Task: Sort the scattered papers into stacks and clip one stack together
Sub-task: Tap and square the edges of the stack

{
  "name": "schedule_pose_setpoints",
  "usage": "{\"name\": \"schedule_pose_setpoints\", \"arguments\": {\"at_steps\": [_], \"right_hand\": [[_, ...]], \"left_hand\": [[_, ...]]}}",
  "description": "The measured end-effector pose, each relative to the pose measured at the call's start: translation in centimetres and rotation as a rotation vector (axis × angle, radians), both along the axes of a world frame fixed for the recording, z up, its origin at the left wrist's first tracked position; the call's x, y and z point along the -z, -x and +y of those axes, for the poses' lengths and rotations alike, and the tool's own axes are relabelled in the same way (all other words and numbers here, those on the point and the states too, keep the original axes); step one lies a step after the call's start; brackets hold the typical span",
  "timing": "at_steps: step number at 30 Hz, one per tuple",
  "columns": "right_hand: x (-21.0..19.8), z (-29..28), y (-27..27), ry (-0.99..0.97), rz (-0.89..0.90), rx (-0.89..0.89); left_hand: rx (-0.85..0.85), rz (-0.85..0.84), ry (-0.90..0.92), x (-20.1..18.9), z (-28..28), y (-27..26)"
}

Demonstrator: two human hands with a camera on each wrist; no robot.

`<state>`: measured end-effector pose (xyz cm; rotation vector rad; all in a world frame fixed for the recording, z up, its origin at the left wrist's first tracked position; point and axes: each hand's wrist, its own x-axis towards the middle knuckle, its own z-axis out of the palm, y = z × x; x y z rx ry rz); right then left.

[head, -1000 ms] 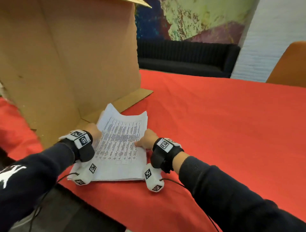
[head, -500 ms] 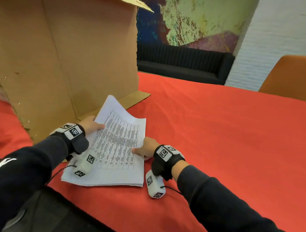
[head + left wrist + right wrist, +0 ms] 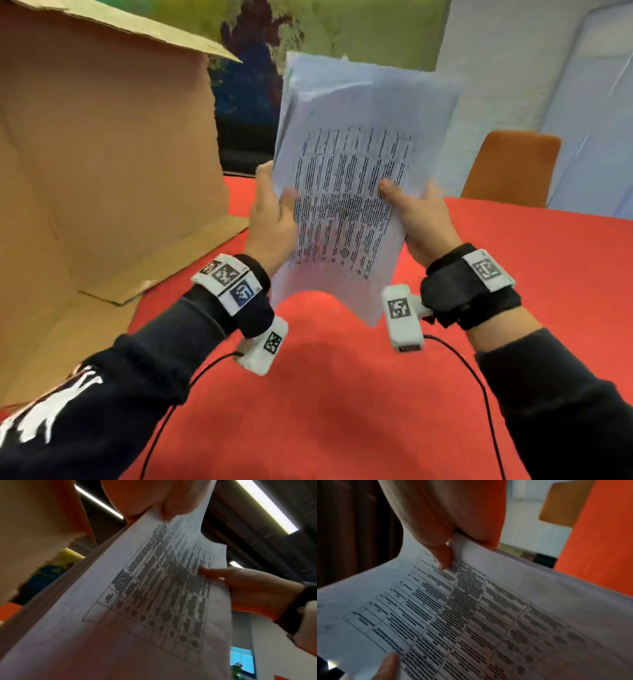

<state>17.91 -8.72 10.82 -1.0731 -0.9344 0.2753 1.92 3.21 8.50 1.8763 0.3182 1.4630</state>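
A stack of white printed papers (image 3: 346, 178) stands nearly upright in the air above the red table (image 3: 342, 394), its lower edge bending toward me. My left hand (image 3: 272, 219) grips the stack's left edge, thumb on the printed face. My right hand (image 3: 416, 219) grips the right edge, its thumb lying across the text. In the left wrist view the papers (image 3: 137, 601) fill the frame, with the right hand (image 3: 248, 588) on their far side. The right wrist view shows the printed table on the papers (image 3: 471, 622) under my right thumb (image 3: 444, 559). No clip is in view.
A large open cardboard box (image 3: 102, 171) stands on the table at the left, one flap (image 3: 178, 260) lying flat on the red cloth. An orange chair (image 3: 510, 168) sits behind the table's far edge. A dark sofa and a painted wall lie behind.
Both hands have lifted the stack off the table, where it lay flat, and raised it upright in front of me. The head view has tilted upward.
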Motion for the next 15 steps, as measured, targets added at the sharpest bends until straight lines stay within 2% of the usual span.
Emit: {"name": "schedule_pose_setpoints", "arguments": {"at_steps": [2,5,7,10,12,15], "right_hand": [[-0.9,-1.9,-1.6,-0.007,-0.077,0.091],[0.2,-4.4,-4.2,0.135,-0.128,0.106],[2.1,-6.1,-5.9,0.225,-0.068,0.071],[3.6,-7.5,-7.2,0.181,0.075,0.074],[3.7,-7.8,-7.9,0.158,0.12,0.071],[3.5,-7.7,-8.4,0.154,0.123,0.04]], "left_hand": [[0.067,-0.074,-0.001,0.3,-1.5,-2.5],[0.188,-0.062,0.196,1.4,-2.0,-5.1],[0.258,-0.009,0.343,1.8,-2.4,-6.7],[0.344,0.032,0.401,0.6,-3.4,-8.2],[0.339,-0.018,0.416,-0.1,-4.2,-9.3],[0.233,-0.108,0.444,-0.7,-4.7,-10.3]]}}
